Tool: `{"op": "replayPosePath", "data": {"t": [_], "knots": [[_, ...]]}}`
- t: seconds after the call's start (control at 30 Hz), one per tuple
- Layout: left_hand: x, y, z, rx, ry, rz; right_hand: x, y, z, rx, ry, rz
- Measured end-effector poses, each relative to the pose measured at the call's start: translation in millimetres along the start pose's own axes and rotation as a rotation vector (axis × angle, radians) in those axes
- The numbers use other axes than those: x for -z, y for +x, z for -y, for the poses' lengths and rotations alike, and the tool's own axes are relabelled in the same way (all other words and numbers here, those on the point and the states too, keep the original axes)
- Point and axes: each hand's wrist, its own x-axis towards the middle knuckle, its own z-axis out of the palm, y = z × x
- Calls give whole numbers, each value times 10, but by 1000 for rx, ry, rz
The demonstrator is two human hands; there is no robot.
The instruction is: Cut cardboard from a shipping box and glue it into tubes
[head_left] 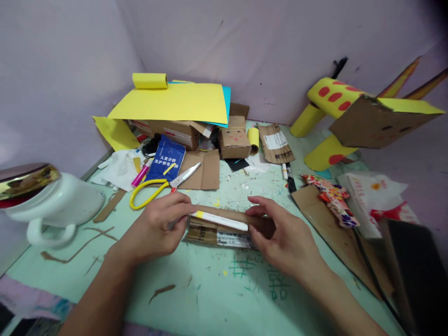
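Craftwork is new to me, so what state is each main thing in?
White marker: crosswise, cap unclear
Cardboard strip: bent
Left hand: curled, at marker's end
Right hand: curled, at strip
Scissors: lying down
White mug: lidded
Topmost yellow roll: curled
Large yellow sheet: spread out
Spotted figure: standing

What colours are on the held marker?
White with a yellow band; the marker shows best in the head view.

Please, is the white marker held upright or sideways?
Sideways: the white marker stretches crosswise between the left hand and the right hand, with neither end pointing straight up.
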Motion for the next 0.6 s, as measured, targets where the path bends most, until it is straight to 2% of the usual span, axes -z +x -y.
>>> {"op": "replayPosePath", "data": {"t": [0.3, 0.6], "knots": [[8, -21, -6, 28, 28, 2, -1, 0, 12, -5, -5, -4], [-1, -8, 29, -33, 23, 1, 9, 10, 34, 3, -3, 8]]}}
